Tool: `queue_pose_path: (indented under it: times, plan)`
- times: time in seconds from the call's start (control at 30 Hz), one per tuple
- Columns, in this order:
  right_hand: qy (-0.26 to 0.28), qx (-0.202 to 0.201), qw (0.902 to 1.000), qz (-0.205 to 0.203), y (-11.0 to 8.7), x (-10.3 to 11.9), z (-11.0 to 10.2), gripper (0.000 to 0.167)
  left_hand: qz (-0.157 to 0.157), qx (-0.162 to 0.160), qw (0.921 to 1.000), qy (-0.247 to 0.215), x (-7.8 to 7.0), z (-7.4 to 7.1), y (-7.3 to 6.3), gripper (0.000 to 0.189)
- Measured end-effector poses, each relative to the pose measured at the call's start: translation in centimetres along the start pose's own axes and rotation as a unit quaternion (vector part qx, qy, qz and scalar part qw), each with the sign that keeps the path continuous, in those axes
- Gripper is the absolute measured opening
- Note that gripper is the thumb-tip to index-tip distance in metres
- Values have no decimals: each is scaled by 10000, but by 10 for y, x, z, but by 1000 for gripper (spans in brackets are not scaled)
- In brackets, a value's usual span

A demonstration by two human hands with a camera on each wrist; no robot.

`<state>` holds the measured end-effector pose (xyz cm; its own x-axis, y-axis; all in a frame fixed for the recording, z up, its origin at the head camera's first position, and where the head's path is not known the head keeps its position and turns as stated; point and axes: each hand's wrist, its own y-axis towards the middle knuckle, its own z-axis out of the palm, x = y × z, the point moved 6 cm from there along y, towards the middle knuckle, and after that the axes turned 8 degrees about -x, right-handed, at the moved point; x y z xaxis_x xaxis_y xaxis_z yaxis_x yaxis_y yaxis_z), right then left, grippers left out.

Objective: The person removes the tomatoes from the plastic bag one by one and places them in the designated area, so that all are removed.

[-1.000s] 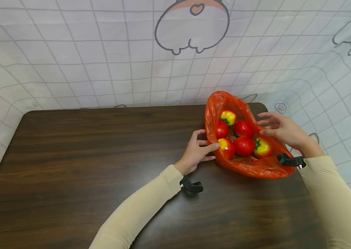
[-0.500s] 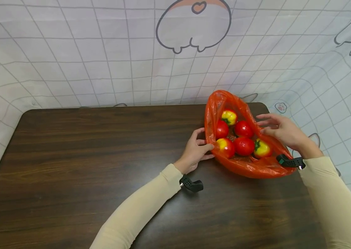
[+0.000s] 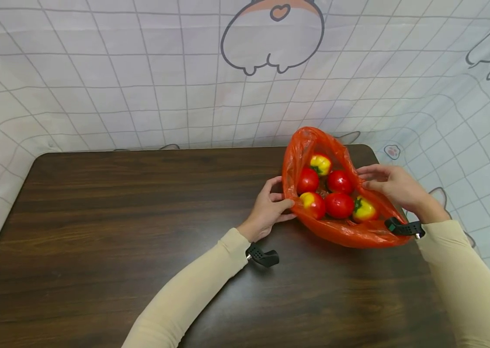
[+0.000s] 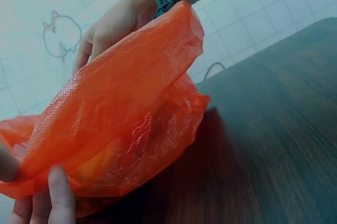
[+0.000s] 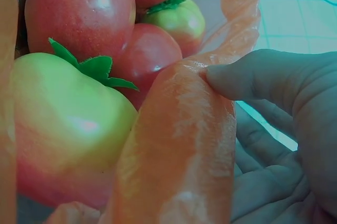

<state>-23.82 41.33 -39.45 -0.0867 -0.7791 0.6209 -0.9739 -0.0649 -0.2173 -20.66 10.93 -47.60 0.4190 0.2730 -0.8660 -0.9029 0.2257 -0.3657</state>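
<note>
A red-orange plastic bag stands with its mouth wide, near the table's far right corner. Inside lie several red tomatoes and yellow-and-red tomatoes with green leafy tops. My left hand pinches the bag's left rim, thumb over the edge and fingers outside. On the opposite side, my right hand grips the rim. Its thumb presses the plastic in the right wrist view, with the other fingers behind the film. The bag's underside is hidden.
The dark wooden table stretches left and toward me. A white grid-patterned cloth hangs behind it and along both sides. Each wrist wears a black strap.
My left hand has drawn the bag's left rim slightly to the left, its thumb going from inside the mouth to the edge. My right hand has shifted slightly down and left.
</note>
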Motion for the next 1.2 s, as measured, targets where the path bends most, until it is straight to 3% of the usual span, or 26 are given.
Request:
queue_pose_path:
  times: [0.5, 0.73, 1.2]
  plan:
    - [-215, 181, 9996, -61, -7, 9, 9, 43, 130, -4, 9998, 167, -4, -15, -11, 69]
    - [-17, 317, 9993, -189, -8, 11, 17, 43, 149, 14, 9996, 235, -8, -26, -15, 67]
    - [383, 335, 9987, -38, -16, 22, 33, 44, 192, 91, 9989, 421, -20, -50, -22, 69]
